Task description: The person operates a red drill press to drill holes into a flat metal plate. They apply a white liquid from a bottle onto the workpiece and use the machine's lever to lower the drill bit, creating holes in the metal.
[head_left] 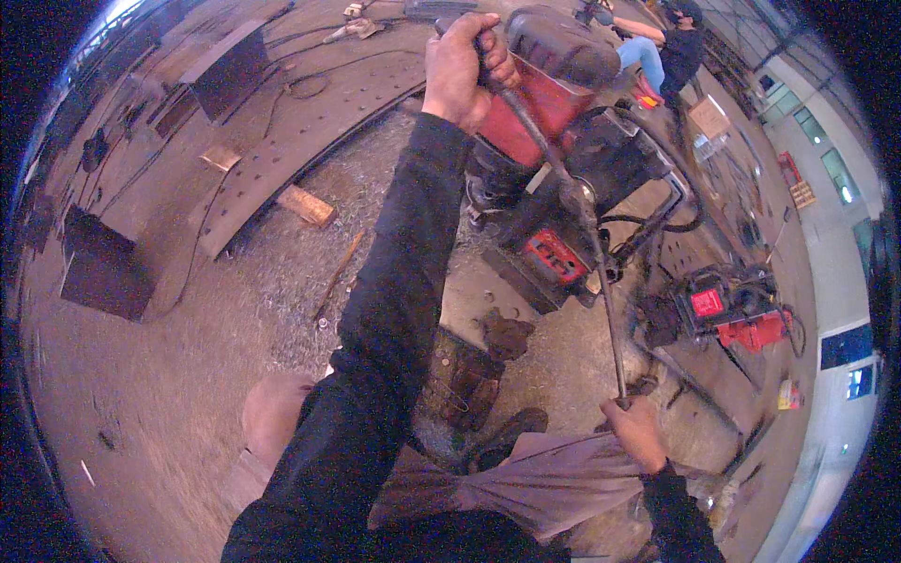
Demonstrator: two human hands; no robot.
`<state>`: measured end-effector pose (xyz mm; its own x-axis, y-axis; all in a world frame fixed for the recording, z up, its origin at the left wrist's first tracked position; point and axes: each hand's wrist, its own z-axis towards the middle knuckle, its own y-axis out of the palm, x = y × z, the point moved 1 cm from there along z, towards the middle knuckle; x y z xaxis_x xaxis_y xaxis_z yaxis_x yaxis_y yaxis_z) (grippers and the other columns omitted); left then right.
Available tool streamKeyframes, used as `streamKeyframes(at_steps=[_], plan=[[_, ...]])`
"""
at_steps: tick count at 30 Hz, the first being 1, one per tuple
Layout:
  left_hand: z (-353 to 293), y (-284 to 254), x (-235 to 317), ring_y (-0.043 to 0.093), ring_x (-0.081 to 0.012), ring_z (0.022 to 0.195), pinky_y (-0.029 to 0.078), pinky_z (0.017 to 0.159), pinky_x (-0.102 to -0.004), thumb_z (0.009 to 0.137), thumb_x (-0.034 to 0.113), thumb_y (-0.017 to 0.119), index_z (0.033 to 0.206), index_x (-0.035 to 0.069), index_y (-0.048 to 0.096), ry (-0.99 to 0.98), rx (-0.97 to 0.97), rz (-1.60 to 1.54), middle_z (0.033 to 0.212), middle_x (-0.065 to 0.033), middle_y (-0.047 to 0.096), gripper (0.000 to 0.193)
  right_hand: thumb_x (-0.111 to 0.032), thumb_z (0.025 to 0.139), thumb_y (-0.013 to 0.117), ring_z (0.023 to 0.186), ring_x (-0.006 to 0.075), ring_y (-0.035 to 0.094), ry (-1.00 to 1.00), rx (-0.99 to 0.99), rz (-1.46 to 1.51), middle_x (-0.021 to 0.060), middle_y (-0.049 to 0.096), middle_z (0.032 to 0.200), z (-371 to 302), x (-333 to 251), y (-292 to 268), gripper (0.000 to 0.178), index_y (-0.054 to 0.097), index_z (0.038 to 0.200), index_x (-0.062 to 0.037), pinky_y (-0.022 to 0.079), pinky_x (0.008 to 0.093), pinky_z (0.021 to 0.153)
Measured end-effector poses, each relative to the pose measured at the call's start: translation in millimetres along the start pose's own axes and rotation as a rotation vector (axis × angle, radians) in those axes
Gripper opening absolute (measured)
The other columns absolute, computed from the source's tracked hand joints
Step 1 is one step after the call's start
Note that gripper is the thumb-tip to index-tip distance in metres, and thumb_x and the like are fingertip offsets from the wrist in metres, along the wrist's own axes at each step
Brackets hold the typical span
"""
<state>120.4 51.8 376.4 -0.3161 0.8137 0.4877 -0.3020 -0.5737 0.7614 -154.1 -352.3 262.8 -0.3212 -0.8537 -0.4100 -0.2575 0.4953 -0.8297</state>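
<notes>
A red and black magnetic drill [535, 117] stands in front of me, with a red-labelled panel [556, 255] on its lower body. Metal feed-handle spokes spread from a hub [579, 199] on its side. My left hand [462, 73] is wrapped round the far upper spoke, close to the motor housing. Lower right, the fingers of my right hand [640, 433] close round the end of the long thin spoke [610, 324] pointing toward me. My left sleeve hides part of the ground. The drill's cutting tip cannot be made out.
A long steel plate with holes [296, 136] runs left of the drill, near wooden blocks [307, 206] and metal shavings. Another red and black machine [737, 310] sits to the right. Steel box-like pieces [108, 263] stand at left. A co-worker [671, 52] crouches at the far right.
</notes>
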Motion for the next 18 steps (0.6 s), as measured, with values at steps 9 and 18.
streamKeyframes(at_steps=[9, 18], plan=[[-2.3, 52.0, -8.6, 0.039, -0.0131, 0.038, 0.032, 0.039, -0.0294, 0.092, 0.019, 0.055, 0.063, 0.012, 0.046, 0.063, 0.067, 0.183, 0.051, -0.0014, 0.043, 0.031, -0.042, 0.087, 0.066, 0.052, 0.0184, 0.049, 0.004, 0.291, -0.062, 0.0066, 0.051, 0.053, 57.9, 77.1, 104.5, 0.053, 0.057, 0.062, 0.0037, 0.04, 0.0413, 0.053], [-42.2, 153.6, -68.1, 0.061, -0.0315, 0.049, 0.047, 0.048, -0.0397, 0.071, 0.022, 0.066, 0.059, -0.004, 0.063, 0.585, -0.043, 0.804, 0.054, -0.0212, 0.058, 0.029, -0.056, 0.087, 0.06, 0.102, 0.0402, 0.062, -0.289, 0.026, 0.388, 0.0276, 0.063, 0.11, 133.9, -9.8, 253.6, 0.068, 0.057, 0.117, 0.0055, 0.049, 0.0454, 0.087]])
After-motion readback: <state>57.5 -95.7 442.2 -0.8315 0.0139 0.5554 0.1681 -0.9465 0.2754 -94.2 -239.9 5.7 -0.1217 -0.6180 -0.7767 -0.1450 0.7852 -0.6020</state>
